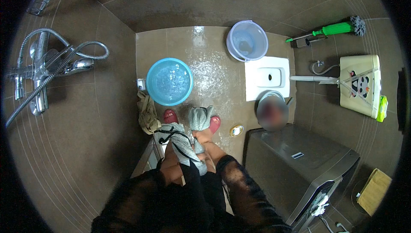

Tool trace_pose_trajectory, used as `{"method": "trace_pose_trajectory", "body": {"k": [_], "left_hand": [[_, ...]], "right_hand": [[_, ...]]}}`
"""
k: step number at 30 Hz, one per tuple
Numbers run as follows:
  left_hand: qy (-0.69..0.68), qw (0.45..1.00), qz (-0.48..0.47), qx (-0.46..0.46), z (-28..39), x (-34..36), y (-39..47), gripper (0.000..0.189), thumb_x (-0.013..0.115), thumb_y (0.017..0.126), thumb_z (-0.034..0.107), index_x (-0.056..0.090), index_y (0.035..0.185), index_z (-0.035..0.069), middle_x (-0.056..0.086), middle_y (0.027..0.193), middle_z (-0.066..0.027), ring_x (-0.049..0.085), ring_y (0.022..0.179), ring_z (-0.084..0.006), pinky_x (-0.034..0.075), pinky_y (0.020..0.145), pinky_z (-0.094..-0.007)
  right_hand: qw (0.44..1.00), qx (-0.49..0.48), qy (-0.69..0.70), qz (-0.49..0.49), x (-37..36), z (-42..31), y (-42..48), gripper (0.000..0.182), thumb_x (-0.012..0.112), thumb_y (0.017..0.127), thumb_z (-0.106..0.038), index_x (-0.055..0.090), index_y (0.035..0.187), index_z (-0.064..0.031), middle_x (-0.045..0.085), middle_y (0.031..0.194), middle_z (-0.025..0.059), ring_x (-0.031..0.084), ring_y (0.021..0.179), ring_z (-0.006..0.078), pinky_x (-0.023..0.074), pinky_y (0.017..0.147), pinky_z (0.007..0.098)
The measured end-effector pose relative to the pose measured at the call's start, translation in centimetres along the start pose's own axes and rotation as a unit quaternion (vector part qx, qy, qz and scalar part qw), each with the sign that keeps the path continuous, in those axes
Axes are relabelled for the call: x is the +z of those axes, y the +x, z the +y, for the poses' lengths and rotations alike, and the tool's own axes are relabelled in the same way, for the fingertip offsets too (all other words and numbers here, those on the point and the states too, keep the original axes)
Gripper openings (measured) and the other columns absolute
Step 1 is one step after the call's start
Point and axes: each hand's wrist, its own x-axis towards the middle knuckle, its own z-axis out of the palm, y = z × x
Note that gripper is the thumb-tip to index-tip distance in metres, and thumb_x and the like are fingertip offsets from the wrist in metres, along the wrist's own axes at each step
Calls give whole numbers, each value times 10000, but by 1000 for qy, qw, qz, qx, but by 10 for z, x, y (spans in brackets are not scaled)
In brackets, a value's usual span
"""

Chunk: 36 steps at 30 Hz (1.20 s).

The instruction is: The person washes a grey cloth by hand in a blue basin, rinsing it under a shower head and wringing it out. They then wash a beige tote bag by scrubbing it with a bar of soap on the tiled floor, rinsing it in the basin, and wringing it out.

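A light grey textured garment [183, 149] with black cords hangs bunched in front of my legs. My right hand [202, 135] grips a gathered part of it just above the wet floor, beside a red slipper [214, 124]. Closer to my body, my left hand [201, 157] appears closed on another fold; cloth covers most of its fingers. Ahead and to the left sits a round blue basin [170, 82] of clear water. The other red slipper [170, 116] shows beyond the garment's left part.
A pale purple bucket [247, 40] stands by the white squat toilet [251, 78]. Nearby are a bin [271, 95] with blurred contents, a round floor drain [236, 130] and a grey washing machine [289, 156]. Beige cloth [147, 114] hangs left, below a shower mixer [40, 72].
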Motion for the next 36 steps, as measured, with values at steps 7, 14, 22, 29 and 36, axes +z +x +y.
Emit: {"method": "trace_pose_trajectory", "body": {"k": [7,14,22,29,36], "left_hand": [[-70,997,10,-36,-3,10,6,468,625,777,67,467,1217,35,577,1039,-68,572,906,-182,472,819,-324],[-156,986,-12,-51,26,28,48,446,598,796,67,467,1220,25,574,1042,-74,574,914,-193,473,820,-322],[-335,930,-96,-121,57,26,58,423,568,818,68,467,1225,13,572,1045,-81,576,923,-206,475,821,-320],[-749,577,-223,-238,121,35,29,561,603,779,43,375,1286,-29,513,1109,-103,518,1016,-206,446,841,-308],[-867,350,-304,-185,170,48,-15,678,631,766,36,292,1352,-5,466,1154,-124,470,1063,-214,450,833,-335]], "right_hand": [[996,-63,-57,-9,20,58,-4,366,701,599,-166,606,874,57,632,805,133,595,722,264,492,677,362],[951,116,284,-35,34,111,-6,359,612,766,-129,539,1082,23,610,954,114,577,836,201,472,743,318],[992,87,-42,-81,-4,8,-33,741,443,861,-637,503,1110,58,553,1164,208,546,1084,293,413,950,352],[812,175,555,42,-53,-27,-71,677,472,852,-668,585,1046,-29,619,859,65,596,787,209,510,769,336],[801,-491,275,205,18,-42,-93,523,433,871,-557,525,1090,-91,495,1148,151,531,1027,364,469,880,521]]}}
